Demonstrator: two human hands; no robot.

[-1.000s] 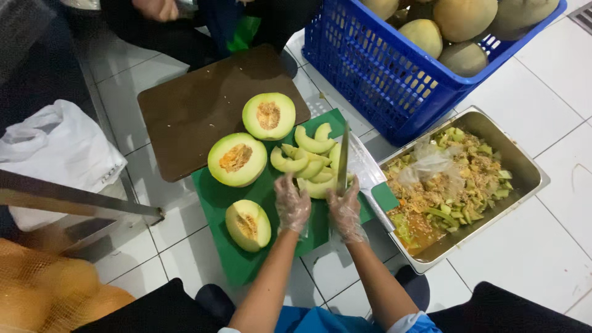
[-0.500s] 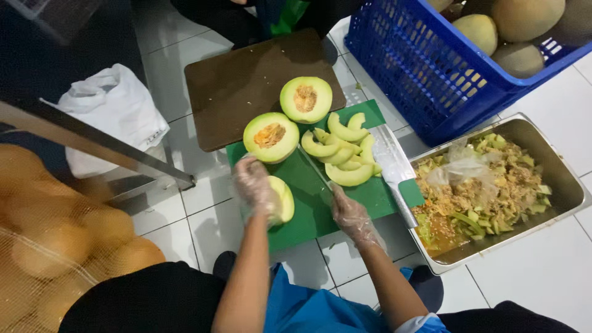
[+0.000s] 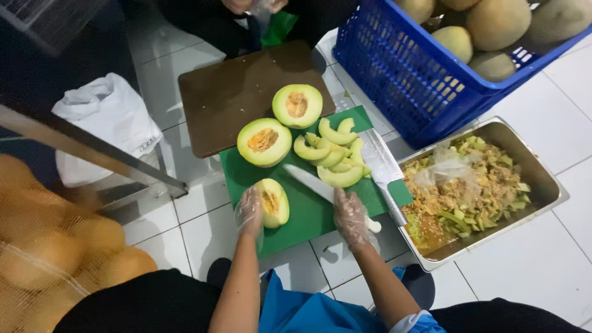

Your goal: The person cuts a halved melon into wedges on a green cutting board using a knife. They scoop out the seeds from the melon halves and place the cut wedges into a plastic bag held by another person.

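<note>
**Melon halves on the green board, knife in hand**

Far right, a blue plastic crate (image 3: 419, 80) is piled with whole melons. Near right of it sits a steel tray (image 3: 542, 185) heaped with peel and seed scraps under a scrap of clear film. A brown cutting board (image 3: 228, 98) lies far left of centre, and overlapping its near edge is the green cutting board (image 3: 308, 216) where the work goes on.

Two seeded melon halves (image 3: 265, 142) rest cut-face up at the green board's far side, with a pile of peeled melon slices (image 3: 333, 160) just right of them. A cleaver (image 3: 383, 169) lies unused along the board's right edge.

The melon half (image 3: 272, 202) being worked stands on its side near the left edge. The gloved left hand (image 3: 249, 211) cups its rind from the left. The gloved right hand (image 3: 350, 216) is clenched round the handle of a long knife (image 3: 308, 182), blade pointing far-left across the board.

That half looks firm-rinded and fairly heavy, but its wet flesh and the thin gloves would likely make it slippery; the dry rind seems the safest grip.
</note>
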